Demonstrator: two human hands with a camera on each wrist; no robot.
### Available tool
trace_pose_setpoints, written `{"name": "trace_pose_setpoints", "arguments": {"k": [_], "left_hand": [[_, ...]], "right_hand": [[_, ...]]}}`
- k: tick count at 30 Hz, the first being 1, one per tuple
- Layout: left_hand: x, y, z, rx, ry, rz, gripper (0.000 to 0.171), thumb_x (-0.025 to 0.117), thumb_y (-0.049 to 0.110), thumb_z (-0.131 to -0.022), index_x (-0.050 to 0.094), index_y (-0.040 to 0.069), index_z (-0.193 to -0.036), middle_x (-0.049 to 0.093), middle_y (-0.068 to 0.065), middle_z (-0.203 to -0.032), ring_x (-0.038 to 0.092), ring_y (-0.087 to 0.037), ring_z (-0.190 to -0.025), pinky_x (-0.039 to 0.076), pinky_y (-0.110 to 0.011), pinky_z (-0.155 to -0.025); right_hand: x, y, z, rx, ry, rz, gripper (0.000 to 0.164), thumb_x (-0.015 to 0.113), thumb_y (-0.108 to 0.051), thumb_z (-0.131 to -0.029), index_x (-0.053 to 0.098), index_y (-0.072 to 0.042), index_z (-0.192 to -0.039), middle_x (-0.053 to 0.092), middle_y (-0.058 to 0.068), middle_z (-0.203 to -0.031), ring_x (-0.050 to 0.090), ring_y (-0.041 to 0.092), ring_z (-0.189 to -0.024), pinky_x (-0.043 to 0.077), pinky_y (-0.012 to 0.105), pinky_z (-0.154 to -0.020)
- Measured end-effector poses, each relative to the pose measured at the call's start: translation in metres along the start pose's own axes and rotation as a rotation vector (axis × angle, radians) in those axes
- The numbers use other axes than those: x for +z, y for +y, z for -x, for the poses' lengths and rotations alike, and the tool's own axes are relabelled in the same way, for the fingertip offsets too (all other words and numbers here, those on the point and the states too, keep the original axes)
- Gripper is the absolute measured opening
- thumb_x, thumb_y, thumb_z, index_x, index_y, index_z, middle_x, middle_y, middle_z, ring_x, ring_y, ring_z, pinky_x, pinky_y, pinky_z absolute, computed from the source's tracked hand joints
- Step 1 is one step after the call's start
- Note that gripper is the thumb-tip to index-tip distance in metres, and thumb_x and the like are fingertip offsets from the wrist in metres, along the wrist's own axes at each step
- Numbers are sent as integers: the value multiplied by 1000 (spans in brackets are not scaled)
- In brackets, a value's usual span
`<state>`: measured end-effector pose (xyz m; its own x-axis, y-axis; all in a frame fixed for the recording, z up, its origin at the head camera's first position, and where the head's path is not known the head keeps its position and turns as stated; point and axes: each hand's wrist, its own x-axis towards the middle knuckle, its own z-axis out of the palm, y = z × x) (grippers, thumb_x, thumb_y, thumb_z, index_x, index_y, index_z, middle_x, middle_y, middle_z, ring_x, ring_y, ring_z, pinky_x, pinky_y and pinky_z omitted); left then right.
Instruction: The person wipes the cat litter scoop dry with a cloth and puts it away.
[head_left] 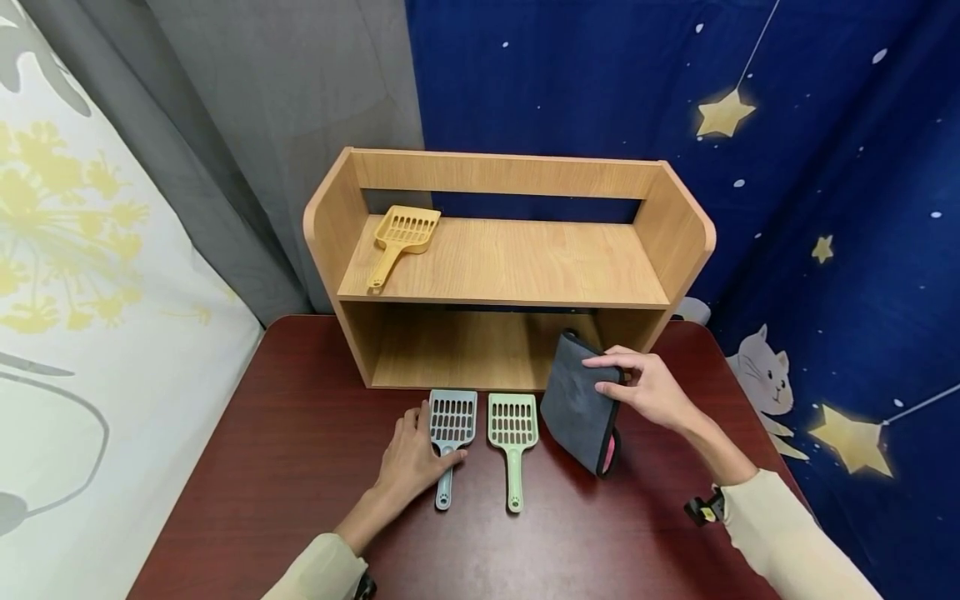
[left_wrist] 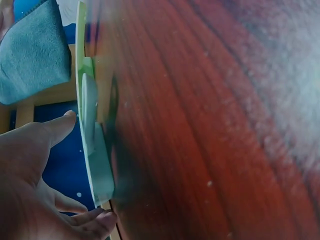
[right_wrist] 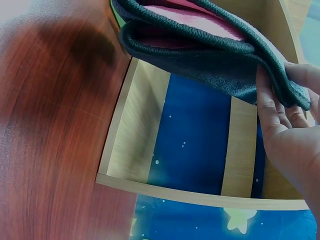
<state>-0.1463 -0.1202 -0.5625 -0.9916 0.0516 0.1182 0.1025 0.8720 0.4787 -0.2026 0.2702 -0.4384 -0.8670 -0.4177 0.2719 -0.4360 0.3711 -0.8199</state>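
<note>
My left hand (head_left: 415,454) spreads around the blue slotted litter scoop (head_left: 454,419) on the dark red table (head_left: 300,467), thumb over its neck and fingers along its left edge; I cannot tell whether I press on it, but I am not curled round it. Just right of it lies the green litter scoop (head_left: 513,450), untouched, handle toward me. Further right, my right hand (head_left: 656,387) pinches one edge of the folded grey fabric pouch (head_left: 577,400), thumb and fingers nearly closed on the cloth. It tilts before the right part of the lower compartment (head_left: 450,350), black-bound edges gaping on pink. I judge the step in hand to be placing the pouch while I steady or take up the blue scoop; the next move calls for levelling the soft cloth clear of the compartment's front lip and side wall. The table left of me gives free room. Above, the yellow litter scoop (head_left: 405,237) lies at the upper shelf's (head_left: 510,258) left end, with bare board to its right.
</note>
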Motion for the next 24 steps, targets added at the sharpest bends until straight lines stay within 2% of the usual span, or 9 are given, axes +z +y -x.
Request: {"name": "trace_pose_setpoints", "arguments": {"k": [6,12,18,24], "left_hand": [[4,-1,-1,14,4,-18,113,94,48,-76,41,-15,-153,56,-32,-136,56,-44,-123,57,-54,-89],[4,-5,-1,20,-3,16,101,94,35,-78,45,-21,-146,58,-32,-126,57,-44,-115,55,-53,-91],[2,-7,-1,23,21,48,72,95,28,-77,61,-17,-122,60,-20,-98,61,-32,-88,55,-50,-78],[2,-8,1,4,40,74,48,94,23,-79,64,-8,-99,58,-13,-86,59,-27,-76,54,-49,-70]], "right_hand": [[2,4,1,4,-1,-10,36,80,3,-91,77,-4,-125,70,15,-119,64,12,-96,56,21,-74],[3,6,2,-3,8,-14,35,81,3,-90,78,-4,-124,70,15,-116,64,11,-94,55,20,-73],[4,8,3,6,10,-34,36,81,4,-90,78,-5,-124,70,15,-116,65,11,-93,56,21,-74],[5,10,5,6,12,-58,36,80,5,-89,77,-3,-124,70,17,-117,66,10,-94,57,22,-74]]}}
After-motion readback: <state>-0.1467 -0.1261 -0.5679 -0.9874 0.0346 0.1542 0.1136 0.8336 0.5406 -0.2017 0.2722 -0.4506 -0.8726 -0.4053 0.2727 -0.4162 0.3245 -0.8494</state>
